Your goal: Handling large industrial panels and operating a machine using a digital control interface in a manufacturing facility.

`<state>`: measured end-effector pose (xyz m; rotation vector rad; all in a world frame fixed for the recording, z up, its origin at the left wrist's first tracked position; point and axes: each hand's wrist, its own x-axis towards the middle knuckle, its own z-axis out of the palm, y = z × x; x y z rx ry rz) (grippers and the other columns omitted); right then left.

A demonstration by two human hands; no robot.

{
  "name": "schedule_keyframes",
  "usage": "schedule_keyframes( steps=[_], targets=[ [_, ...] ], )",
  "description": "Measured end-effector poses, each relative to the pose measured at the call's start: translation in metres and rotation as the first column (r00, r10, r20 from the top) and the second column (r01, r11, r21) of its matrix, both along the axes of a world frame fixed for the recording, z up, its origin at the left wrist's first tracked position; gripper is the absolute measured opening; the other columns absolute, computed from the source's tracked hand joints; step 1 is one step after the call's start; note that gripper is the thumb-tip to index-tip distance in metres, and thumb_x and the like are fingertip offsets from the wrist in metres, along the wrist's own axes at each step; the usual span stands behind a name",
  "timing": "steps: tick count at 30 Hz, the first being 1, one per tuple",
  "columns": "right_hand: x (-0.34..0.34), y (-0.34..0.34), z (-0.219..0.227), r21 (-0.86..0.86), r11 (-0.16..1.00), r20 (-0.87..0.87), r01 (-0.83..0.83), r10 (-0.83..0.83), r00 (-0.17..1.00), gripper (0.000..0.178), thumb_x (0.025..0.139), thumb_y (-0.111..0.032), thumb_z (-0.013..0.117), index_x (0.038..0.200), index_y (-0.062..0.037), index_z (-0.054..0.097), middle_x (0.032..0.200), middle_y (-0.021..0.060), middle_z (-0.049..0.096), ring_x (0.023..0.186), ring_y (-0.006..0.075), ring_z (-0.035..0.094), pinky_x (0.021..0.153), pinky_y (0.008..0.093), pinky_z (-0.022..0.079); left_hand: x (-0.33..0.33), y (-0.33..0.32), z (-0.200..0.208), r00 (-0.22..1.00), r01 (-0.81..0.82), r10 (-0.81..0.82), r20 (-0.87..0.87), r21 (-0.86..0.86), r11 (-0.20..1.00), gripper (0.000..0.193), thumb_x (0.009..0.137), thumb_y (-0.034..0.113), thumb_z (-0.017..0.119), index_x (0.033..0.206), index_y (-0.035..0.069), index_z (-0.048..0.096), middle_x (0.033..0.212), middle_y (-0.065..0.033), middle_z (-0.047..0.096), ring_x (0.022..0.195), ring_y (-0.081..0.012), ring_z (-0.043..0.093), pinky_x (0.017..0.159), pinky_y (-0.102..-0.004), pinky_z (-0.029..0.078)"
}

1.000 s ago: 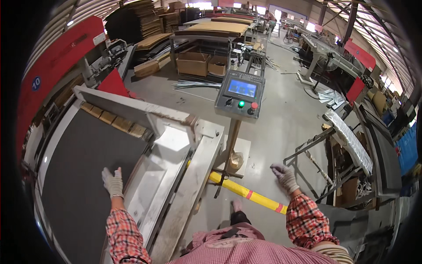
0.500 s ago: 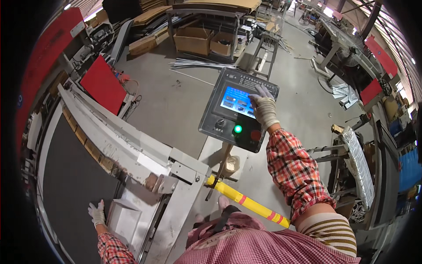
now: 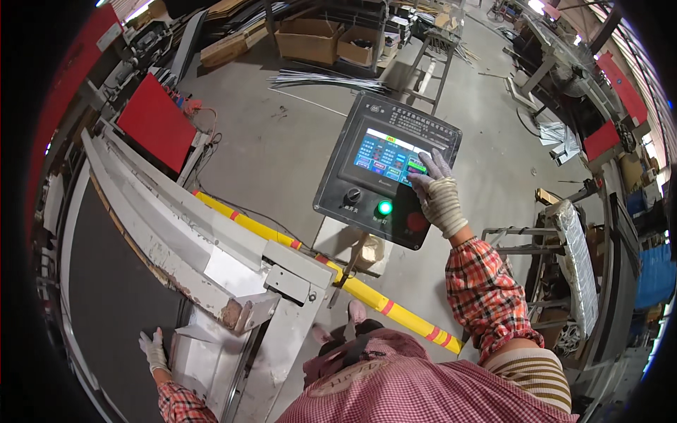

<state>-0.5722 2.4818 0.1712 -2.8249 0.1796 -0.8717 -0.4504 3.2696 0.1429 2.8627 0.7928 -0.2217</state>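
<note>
My right hand, in a pale knitted glove, is at the right side of the lit touchscreen, its fingers stretched out over the edge. Whether a fingertip presses the screen I cannot tell. The screen sits in a black control panel on a stand, with a black knob, a glowing green light and a red button below it. On the dark flat belt of a white machine rests my left hand, also gloved, fingers spread and holding nothing.
A yellow bar with red bands runs beside the white machine frame. Ahead left stands a red panel. Cardboard boxes and metal strips lie farther off. To the right is a rack with a wrapped bundle.
The screen shows a different page. My right hand has moved slightly right and down across the panel. My left hand stays on the belt, and the whole view has shifted a little.
</note>
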Motion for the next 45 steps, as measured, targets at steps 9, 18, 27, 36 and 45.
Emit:
schedule_keyframes(
  steps=[9, 18, 27, 36, 45],
  targets=[
    [-0.002, 0.01, 0.003, -0.152, 0.988, -0.151, -0.026, 0.003, 0.989, 0.011, 0.078, -0.01, 0.057, 0.086, -0.0059, 0.063, 0.13, 0.0206, 0.047, 0.125, 0.0428, 0.036, 0.103, 0.0477, 0.031, -0.027, -0.063, 0.048, 0.999, -0.014, 0.015, -0.044, 0.023, 1.0, 0.098, 0.071, 0.065, 0.06, 0.139, 0.002, 0.028, 0.145, -0.0221, 0.023, 0.135, -0.0356, 0.018, 0.106, -0.0534, 0.019],
    [0.005, -0.039, -0.04, -0.023, 0.999, -0.177, -0.043, 0.038, 0.984, 0.021, 0.089, -0.007, 0.047, 0.106, -0.0065, 0.06, 0.141, 0.0147, 0.037, 0.133, 0.0341, 0.028, 0.104, 0.0393, 0.032, -0.039, -0.025, 0.044, 0.982, -0.167, 0.171, -0.084, 0.053, 0.984, 0.098, 0.07, 0.066, 0.059, 0.141, 0.008, 0.025, 0.147, -0.0174, 0.018, 0.137, -0.0314, 0.014, 0.107, -0.0509, 0.015],
    [0.02, -0.026, -0.021, 0.025, 0.999, -0.321, 0.048, -0.037, 0.946, 0.014, 0.085, -0.009, 0.05, 0.083, -0.0057, 0.064, 0.14, 0.0158, 0.038, 0.133, 0.0381, 0.025, 0.109, 0.0455, 0.021, -0.051, 0.009, 0.046, 0.957, -0.224, 0.223, -0.184, 0.011, 0.974, 0.102, 0.071, 0.068, 0.057, 0.145, 0.013, 0.016, 0.151, -0.0143, 0.008, 0.141, -0.0283, 0.003, 0.11, -0.0494, 0.008],
    [0.029, -0.006, -0.017, -0.031, 0.994, -0.327, 0.104, -0.108, 0.939, 0.015, 0.083, -0.008, 0.053, 0.087, -0.0041, 0.066, 0.14, 0.0148, 0.04, 0.133, 0.0306, 0.028, 0.109, 0.0385, 0.023, -0.072, 0.047, 0.043, 0.952, -0.263, 0.261, -0.161, 0.006, 0.965, 0.103, 0.068, 0.062, 0.063, 0.145, 0.011, 0.016, 0.151, -0.0153, 0.01, 0.14, -0.029, 0.005, 0.111, -0.0495, 0.01],
    [-0.003, -0.044, -0.058, 0.847, 0.422, 0.301, -0.324, 0.121, 0.946, 0.055, 0.076, -0.008, 0.043, 0.129, 0.0041, 0.044, 0.14, 0.0161, 0.035, 0.129, 0.0256, 0.035, 0.105, 0.0351, 0.032, -0.089, 0.058, 0.041, 0.987, -0.134, 0.136, -0.085, 0.019, 0.991, 0.104, 0.069, 0.066, 0.061, 0.144, 0.007, 0.019, 0.149, -0.0178, 0.015, 0.139, -0.0327, 0.007, 0.109, -0.0516, 0.012]
  ],
)
